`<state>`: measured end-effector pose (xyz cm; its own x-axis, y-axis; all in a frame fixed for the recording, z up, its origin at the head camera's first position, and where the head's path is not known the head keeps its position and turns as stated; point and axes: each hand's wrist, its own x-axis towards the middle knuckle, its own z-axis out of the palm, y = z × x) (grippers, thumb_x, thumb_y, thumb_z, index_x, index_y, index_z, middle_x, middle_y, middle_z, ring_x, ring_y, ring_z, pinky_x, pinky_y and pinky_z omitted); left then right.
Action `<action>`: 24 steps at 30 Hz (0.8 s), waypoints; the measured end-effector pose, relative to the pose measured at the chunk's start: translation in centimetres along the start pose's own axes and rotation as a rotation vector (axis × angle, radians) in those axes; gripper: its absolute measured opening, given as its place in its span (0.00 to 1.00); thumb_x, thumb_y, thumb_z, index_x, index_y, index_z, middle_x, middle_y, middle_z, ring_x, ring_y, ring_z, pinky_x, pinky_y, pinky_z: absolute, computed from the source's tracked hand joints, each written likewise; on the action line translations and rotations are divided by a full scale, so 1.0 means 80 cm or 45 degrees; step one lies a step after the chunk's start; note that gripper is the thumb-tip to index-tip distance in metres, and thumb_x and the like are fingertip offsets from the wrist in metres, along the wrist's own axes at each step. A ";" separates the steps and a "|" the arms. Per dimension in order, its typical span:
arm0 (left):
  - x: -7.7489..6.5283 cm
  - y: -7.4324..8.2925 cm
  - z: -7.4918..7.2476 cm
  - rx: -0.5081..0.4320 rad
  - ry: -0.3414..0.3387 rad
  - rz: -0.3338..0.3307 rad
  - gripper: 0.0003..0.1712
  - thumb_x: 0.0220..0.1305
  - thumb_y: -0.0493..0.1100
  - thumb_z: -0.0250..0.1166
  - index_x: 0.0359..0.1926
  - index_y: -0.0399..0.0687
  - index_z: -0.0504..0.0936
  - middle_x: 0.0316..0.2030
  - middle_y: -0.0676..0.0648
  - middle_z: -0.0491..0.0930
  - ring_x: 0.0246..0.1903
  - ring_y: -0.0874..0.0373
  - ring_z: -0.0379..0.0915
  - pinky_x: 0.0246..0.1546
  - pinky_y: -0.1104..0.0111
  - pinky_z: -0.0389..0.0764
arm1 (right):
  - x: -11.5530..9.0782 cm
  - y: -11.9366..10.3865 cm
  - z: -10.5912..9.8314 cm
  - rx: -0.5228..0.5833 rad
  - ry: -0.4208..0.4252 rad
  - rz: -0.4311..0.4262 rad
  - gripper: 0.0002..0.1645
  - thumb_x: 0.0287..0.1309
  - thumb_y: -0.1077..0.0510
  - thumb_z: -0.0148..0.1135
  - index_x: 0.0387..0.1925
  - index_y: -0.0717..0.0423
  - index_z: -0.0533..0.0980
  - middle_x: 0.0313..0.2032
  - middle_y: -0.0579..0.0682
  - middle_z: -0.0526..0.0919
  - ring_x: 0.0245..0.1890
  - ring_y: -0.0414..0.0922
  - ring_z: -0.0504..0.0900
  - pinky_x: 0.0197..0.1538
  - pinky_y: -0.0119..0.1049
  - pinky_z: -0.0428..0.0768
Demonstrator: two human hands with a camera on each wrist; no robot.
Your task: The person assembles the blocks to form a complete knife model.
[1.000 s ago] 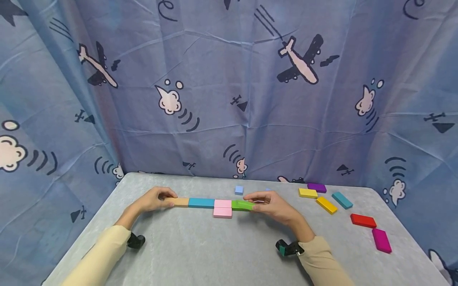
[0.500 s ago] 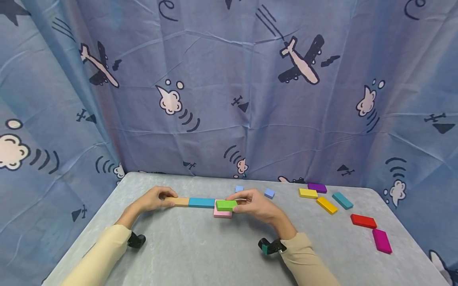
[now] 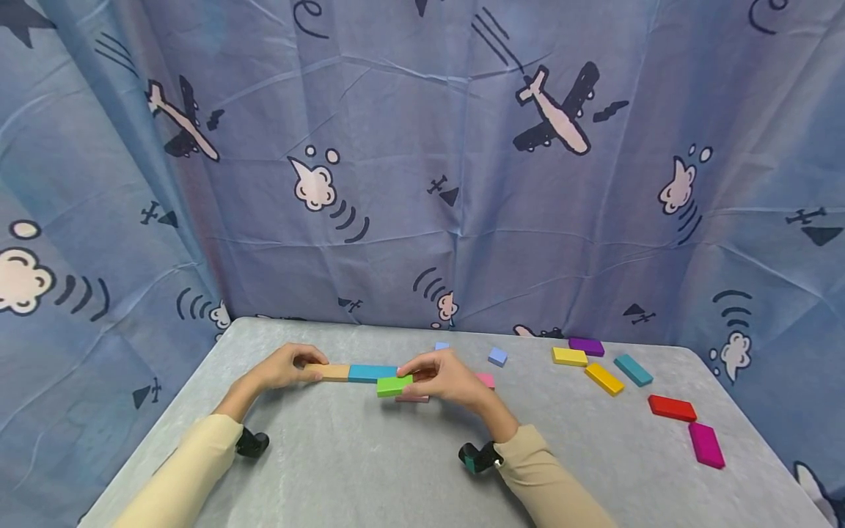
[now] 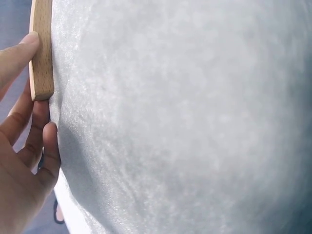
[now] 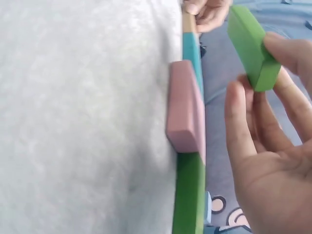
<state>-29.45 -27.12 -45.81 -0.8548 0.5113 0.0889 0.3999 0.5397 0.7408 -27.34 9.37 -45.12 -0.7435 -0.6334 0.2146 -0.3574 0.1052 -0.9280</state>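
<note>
In the head view, a long blue block (image 3: 371, 374) lies in a row on the gray table (image 3: 317, 455). The left hand (image 3: 290, 366) pinches a tan block (image 3: 334, 373) that touches the blue block's left end. The right hand (image 3: 445, 378) pinches a green block (image 3: 392, 386), which is in front of the blue block's right end. Some pink (image 3: 412, 399) peeks out below the right hand, to the right of the blue block.

In the left wrist view, the tan block shows wood lines. So I think these blocks are hard, stiff and light, and not easy to break. The thumb presses on the tan block; how tight, I can't tell.

In the right wrist view, the green block is up in the air, apart from the row, with thumb and fingers close around one end. A pink block and another green block (image 5: 189, 195) are past the blue block's right end. The paint looks smooth, so it may slip a little. Pinching the two flat sides, near the end away from the blue block, seems good.
</note>
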 end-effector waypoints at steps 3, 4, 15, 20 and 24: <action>0.000 -0.001 0.000 0.004 -0.004 0.007 0.12 0.62 0.34 0.74 0.46 0.36 0.87 0.40 0.45 0.85 0.40 0.51 0.77 0.43 0.61 0.76 | 0.006 0.004 0.006 -0.056 0.015 -0.019 0.15 0.54 0.70 0.75 0.45 0.68 0.85 0.42 0.58 0.87 0.38 0.49 0.83 0.42 0.34 0.81; 0.000 -0.001 0.000 0.008 -0.005 0.009 0.12 0.62 0.34 0.74 0.46 0.37 0.87 0.40 0.45 0.85 0.40 0.51 0.77 0.43 0.61 0.76 | 0.008 0.005 0.007 -0.076 0.022 -0.014 0.15 0.54 0.70 0.75 0.44 0.68 0.85 0.41 0.57 0.87 0.38 0.48 0.83 0.42 0.34 0.81; 0.002 -0.005 -0.001 0.006 -0.017 0.001 0.13 0.62 0.34 0.73 0.47 0.36 0.86 0.42 0.44 0.85 0.42 0.49 0.78 0.46 0.55 0.77 | 0.025 0.016 0.020 -0.160 0.023 -0.014 0.13 0.53 0.69 0.76 0.42 0.66 0.86 0.39 0.56 0.88 0.36 0.44 0.83 0.41 0.35 0.81; 0.002 -0.006 -0.002 0.007 -0.017 -0.009 0.13 0.62 0.34 0.73 0.48 0.36 0.86 0.42 0.43 0.85 0.43 0.46 0.78 0.48 0.52 0.76 | 0.029 0.019 0.021 -0.238 0.010 -0.029 0.13 0.52 0.68 0.77 0.41 0.65 0.87 0.38 0.56 0.88 0.35 0.41 0.83 0.41 0.36 0.81; 0.002 -0.006 -0.003 0.012 -0.018 -0.017 0.13 0.62 0.34 0.73 0.48 0.36 0.86 0.42 0.44 0.85 0.43 0.48 0.78 0.48 0.52 0.76 | 0.031 0.014 0.022 -0.265 0.002 -0.060 0.12 0.52 0.69 0.77 0.39 0.67 0.86 0.35 0.58 0.87 0.33 0.44 0.82 0.39 0.35 0.80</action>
<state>-29.83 -27.43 -45.99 -0.8556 0.5130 0.0694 0.3914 0.5532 0.7354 -28.59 6.57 -46.14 -0.7241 -0.6400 0.2568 -0.5006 0.2317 -0.8341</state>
